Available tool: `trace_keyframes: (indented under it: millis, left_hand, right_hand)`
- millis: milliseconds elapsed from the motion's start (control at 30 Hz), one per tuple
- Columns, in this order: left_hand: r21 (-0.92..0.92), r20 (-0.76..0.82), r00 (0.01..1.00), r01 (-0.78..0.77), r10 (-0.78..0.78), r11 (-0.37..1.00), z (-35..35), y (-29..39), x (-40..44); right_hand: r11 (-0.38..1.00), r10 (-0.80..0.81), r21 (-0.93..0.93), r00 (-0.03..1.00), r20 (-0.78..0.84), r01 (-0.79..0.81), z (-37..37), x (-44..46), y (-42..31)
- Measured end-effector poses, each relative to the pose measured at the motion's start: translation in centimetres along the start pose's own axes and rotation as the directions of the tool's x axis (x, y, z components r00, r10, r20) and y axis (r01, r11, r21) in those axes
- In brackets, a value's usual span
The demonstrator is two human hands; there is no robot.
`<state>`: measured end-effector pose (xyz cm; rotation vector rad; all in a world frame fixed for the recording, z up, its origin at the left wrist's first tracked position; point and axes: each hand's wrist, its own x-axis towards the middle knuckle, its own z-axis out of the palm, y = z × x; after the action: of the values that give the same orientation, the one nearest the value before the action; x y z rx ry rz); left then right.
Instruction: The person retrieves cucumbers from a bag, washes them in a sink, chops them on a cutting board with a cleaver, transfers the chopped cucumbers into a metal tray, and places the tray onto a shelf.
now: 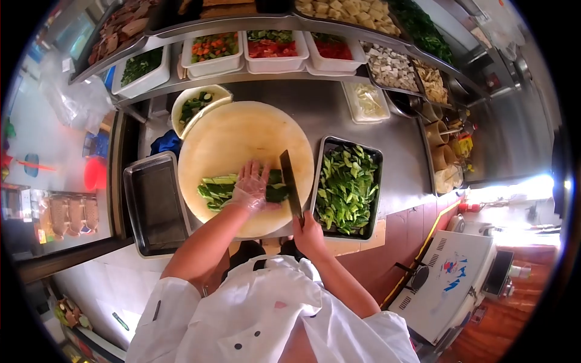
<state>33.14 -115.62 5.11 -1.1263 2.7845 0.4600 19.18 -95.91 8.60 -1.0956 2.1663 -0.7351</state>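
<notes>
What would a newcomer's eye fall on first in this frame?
Probably the pale round chopping board at the centre, where the gloved left hand rests on green vegetables and the right hand grips a cleaver beside them. Next, likely, the bright heap of cut greens in a metal tray just right of the board.
</notes>
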Motion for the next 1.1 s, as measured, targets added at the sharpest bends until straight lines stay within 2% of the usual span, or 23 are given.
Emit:
trace_keyframes:
  millis: [67, 133, 167, 267, 300, 433, 467, 600, 667, 767, 900, 1000, 1100]
  left_hand:
    - [0.007, 0.041, 0.999, 0.002, -0.002, 1.0, -1.3, 0.5, -0.1]
    - [0.018, 0.039, 0.999, -0.001, 0.0, 1.0, -1.8, 0.7, -0.2]
    - [0.021, 0.014, 1.0, -0.004, 0.004, 1.0, -1.8, 0.9, -0.3]
    - [0.022, -0.067, 0.998, -0.007, 0.008, 1.0, -1.1, 1.7, -0.4]
    - [0.021, -0.093, 0.996, -0.008, 0.01, 1.0, -0.8, 2.0, -0.5]
    - [0.016, -0.253, 0.967, -0.013, 0.016, 1.0, 0.4, 3.4, -0.9]
    - [0.009, -0.301, 0.954, -0.012, 0.014, 1.0, 0.7, 3.7, -1.0]
    - [-0.023, -0.432, 0.902, -0.029, 0.017, 0.999, 1.2, 3.9, -0.8]
    - [-0.096, -0.517, 0.856, -0.067, 0.008, 0.993, 0.8, 3.8, -1.0]
    - [-0.178, -0.625, 0.78, -0.098, -0.036, 0.979, 0.6, 3.3, -0.8]
    - [-0.21, -0.646, 0.762, -0.107, -0.056, 0.972, 0.4, 2.9, -0.8]
    - [-0.219, -0.677, 0.731, -0.09, -0.085, 0.972, 0.4, 2.7, -0.4]
    - [-0.231, -0.675, 0.731, -0.083, -0.099, 0.969, 0.2, 2.6, -0.1]
  right_hand:
    - [0.925, 0.239, 0.266, 0.961, 0.143, -0.27, -1.3, 1.0, -0.1]
    - [0.752, 0.27, 0.551, 0.932, 0.242, -0.361, -2.3, 1.9, 2.7]
    - [0.747, 0.213, 0.587, 0.949, 0.234, -0.312, -2.8, 2.2, 4.5]
    - [0.6, 0.232, 0.694, 0.917, 0.325, -0.398, -4.3, 2.7, 8.5]
    - [0.578, 0.268, 0.68, 0.892, 0.365, -0.452, -4.7, 2.6, 9.3]
    - [0.521, 0.232, 0.743, 0.908, 0.35, -0.42, -1.1, 2.2, 10.7]
    - [0.47, 0.23, 0.77, 0.902, 0.366, -0.432, 0.2, 1.9, 9.9]
    - [0.503, 0.242, 0.732, 0.888, 0.391, -0.46, 6.2, 1.6, 5.6]
    - [0.444, 0.204, 0.771, 0.889, 0.41, -0.457, 9.0, 1.1, 3.8]
    - [0.441, 0.154, 0.768, 0.883, 0.444, -0.463, 8.7, 0.9, 0.5]
    - [0.493, 0.132, 0.733, 0.873, 0.47, -0.469, 9.1, 2.2, 0.4]
    - [0.466, 0.166, 0.708, 0.838, 0.52, -0.531, 8.4, 2.7, -0.5]
    - [0.413, 0.132, 0.736, 0.835, 0.535, -0.537, 7.7, 2.8, -1.2]
